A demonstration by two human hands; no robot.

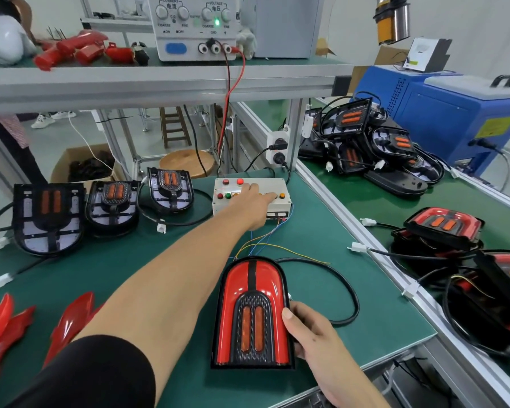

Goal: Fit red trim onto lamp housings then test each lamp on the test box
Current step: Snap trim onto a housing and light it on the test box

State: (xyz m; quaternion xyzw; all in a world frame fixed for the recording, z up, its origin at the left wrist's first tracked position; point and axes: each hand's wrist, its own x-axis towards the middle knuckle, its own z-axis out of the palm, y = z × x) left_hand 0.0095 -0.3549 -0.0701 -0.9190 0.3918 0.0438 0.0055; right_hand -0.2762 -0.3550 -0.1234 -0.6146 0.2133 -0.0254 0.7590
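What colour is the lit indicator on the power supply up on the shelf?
Green, seen in the head view on the power supply, beside its voltage knobs.

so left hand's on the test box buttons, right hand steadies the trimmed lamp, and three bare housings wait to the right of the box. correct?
One slip: in the head view the three bare housings sit left of the test box, not right. The left hand is on its buttons; the right hand holds the trimmed lamp.

Glossy red plastic trim [252, 293] covers the near lamp; its black centre is textured. Matt green mat on the counter [189, 260], brushed aluminium frame [365, 240], round wooden stool [187, 163] far.
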